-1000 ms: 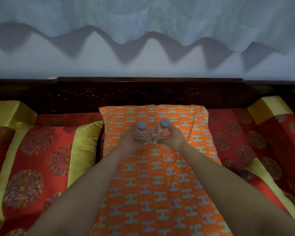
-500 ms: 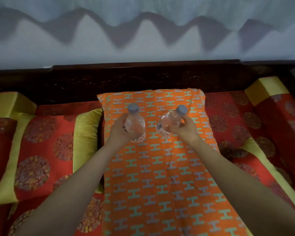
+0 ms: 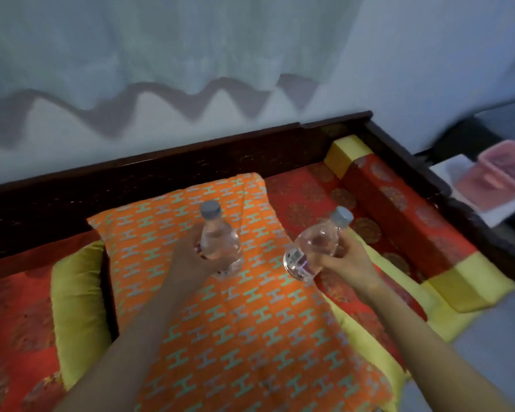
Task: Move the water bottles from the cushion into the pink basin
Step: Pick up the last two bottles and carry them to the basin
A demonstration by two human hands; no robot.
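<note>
My left hand [image 3: 191, 257] grips a small clear water bottle [image 3: 219, 242] with a grey cap, held upright above the orange patterned cushion [image 3: 235, 322]. My right hand [image 3: 347, 260] holds a second clear bottle [image 3: 315, 248], tilted with its cap pointing up and right, over the cushion's right edge. The pink basin [image 3: 500, 176] shows blurred at the far right, beyond the sofa's armrest, on a white surface.
The dark wooden sofa frame [image 3: 161, 179] runs behind the cushion and along the right side. A red and yellow bolster [image 3: 414, 221] lies between my right hand and the basin. A yellow-green pillow [image 3: 78, 310] sits left of the cushion.
Both bottles have been lifted off the cushion and carried apart. The view has swung to the right, bringing the pink basin into sight.
</note>
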